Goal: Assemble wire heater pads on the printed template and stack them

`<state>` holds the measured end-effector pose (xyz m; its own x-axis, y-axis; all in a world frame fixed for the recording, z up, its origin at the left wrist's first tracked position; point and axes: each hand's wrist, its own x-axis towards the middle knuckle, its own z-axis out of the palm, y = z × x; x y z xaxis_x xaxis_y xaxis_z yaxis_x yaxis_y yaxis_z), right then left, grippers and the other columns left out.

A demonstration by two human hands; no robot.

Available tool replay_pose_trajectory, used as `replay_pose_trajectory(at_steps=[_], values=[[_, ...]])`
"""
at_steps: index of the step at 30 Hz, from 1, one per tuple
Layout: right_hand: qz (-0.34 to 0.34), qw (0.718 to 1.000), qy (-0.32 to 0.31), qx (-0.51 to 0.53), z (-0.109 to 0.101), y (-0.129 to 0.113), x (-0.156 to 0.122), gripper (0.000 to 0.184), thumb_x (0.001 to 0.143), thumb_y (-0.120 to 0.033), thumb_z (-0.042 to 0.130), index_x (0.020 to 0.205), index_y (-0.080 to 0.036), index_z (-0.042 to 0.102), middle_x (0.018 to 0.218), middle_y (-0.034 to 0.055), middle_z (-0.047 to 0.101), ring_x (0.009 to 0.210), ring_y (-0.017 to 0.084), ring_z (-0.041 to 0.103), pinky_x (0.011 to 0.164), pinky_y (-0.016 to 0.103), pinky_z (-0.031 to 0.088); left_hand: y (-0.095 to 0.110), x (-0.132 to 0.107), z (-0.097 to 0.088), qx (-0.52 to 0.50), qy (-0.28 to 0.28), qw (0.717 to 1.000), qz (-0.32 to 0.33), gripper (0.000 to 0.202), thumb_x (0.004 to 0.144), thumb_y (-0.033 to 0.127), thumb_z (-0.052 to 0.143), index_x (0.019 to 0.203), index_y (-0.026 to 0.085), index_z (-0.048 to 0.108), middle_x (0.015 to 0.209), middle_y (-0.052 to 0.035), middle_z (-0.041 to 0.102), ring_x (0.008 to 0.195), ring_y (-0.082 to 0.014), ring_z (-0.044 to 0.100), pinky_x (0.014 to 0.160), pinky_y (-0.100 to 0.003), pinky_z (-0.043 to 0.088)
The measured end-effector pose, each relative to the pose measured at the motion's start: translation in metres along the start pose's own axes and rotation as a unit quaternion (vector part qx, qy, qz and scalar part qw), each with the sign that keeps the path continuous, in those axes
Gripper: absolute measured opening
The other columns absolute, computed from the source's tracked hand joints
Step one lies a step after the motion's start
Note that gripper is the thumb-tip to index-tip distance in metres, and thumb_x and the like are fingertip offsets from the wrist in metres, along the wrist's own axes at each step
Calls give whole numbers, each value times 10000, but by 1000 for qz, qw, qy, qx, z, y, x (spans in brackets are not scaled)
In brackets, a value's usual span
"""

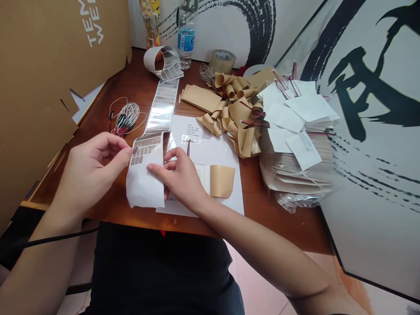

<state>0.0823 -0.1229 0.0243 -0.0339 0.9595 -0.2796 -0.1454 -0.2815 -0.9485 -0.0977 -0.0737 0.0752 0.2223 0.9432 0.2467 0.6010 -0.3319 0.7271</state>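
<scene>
My left hand (93,168) pinches the left edge of a strip of silver stickers on white backing (146,175), thumb and forefinger closed on it. My right hand (182,177) rests on the strip's right edge, its forefinger stretched across the backing and the other fingers curled. The strip runs up the table to a curled roll (162,61). Under my right hand lies a white printed sheet (213,151) with a small tan paper piece (222,180) and a thin red-and-black wire (188,146) on it.
A bundle of red, black and white wires (126,119) lies at the left. Curled tan backing scraps (234,113) pile up behind the sheet. A tall stack of white and tan pads (297,144) stands at the right. A water bottle (186,37) and a tape roll (223,60) stand at the back. Cardboard (39,87) walls the left side.
</scene>
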Motion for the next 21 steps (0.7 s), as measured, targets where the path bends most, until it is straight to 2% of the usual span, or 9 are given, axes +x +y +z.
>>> replay_pose_trajectory(at_steps=[2, 5, 6, 7, 8, 10, 13, 17, 21], values=[[2, 999, -30, -30, 5, 0, 2, 467, 836, -604, 758, 852, -274, 429, 579, -89, 599, 434, 120, 555, 436, 239, 402, 6, 0, 5, 4, -28, 998, 48, 128, 906, 346, 686, 864, 226, 693, 766, 52, 704, 660, -102, 632, 573, -217, 490], [-77, 989, 13, -123, 1, -8, 3, 424, 951, -540, 661, 701, -221, 533, 595, -44, 552, 554, 104, 538, 524, 236, 419, 10, -1, 14, 51, -27, 990, 130, 87, 922, 280, 664, 862, 217, 677, 759, 42, 711, 665, -114, 660, 610, -231, 507], [-72, 990, 22, -116, -3, -13, 3, 429, 989, -535, 608, 712, -208, 585, 608, -39, 540, 549, 98, 522, 516, 235, 413, 10, -1, 17, 88, -15, 982, 168, 87, 935, 258, 643, 866, 212, 671, 767, 30, 716, 680, -125, 671, 627, -243, 510], [-32, 996, 11, -80, -8, -17, 3, 468, 1018, -574, 539, 744, -203, 621, 598, -44, 519, 492, 89, 482, 470, 236, 390, 9, -2, 21, 128, 0, 970, 209, 99, 952, 240, 619, 872, 208, 668, 780, 16, 721, 693, -136, 679, 633, -256, 505], [25, 999, -25, -38, -13, -22, 3, 525, 1027, -633, 478, 782, -199, 642, 600, -44, 524, 438, 85, 449, 423, 245, 372, 9, -3, 25, 167, 18, 954, 247, 116, 968, 229, 600, 876, 203, 665, 787, 2, 722, 696, -146, 681, 628, -268, 495], [85, 994, -61, 9, -24, -29, 2, 542, 956, -699, 575, 810, -184, 660, 657, -24, 596, 401, 72, 461, 379, 244, 379, 8, -4, 32, 219, 50, 922, 315, 137, 982, 222, 598, 864, 194, 662, 769, -15, 715, 664, -159, 664, 601, -287, 470], [85, 994, -61, 25, -37, -34, 2, 478, 805, -638, 800, 803, -177, 672, 714, -13, 643, 413, 61, 510, 375, 219, 413, 9, -3, 41, 234, 78, 885, 394, 120, 953, 186, 654, 833, 183, 664, 708, -16, 694, 615, -169, 634, 578, -306, 452], [64, 996, -56, 40, -49, -35, 1, 426, 691, -510, 907, 723, -185, 635, 690, -30, 637, 424, 51, 502, 379, 198, 428, 12, 0, 47, 194, 62, 871, 447, 107, 920, 140, 699, 821, 168, 674, 720, -27, 711, 640, -174, 657, 592, -310, 474], [51, 997, -56, 15, -66, -39, 0, 332, 670, -393, 911, 755, -181, 671, 742, -15, 665, 495, 60, 539, 405, 193, 467, 15, 2, 49, 188, 65, 858, 474, 100, 909, 125, 711, 833, 175, 670, 703, -1, 697, 632, -156, 641, 591, -303, 463]])
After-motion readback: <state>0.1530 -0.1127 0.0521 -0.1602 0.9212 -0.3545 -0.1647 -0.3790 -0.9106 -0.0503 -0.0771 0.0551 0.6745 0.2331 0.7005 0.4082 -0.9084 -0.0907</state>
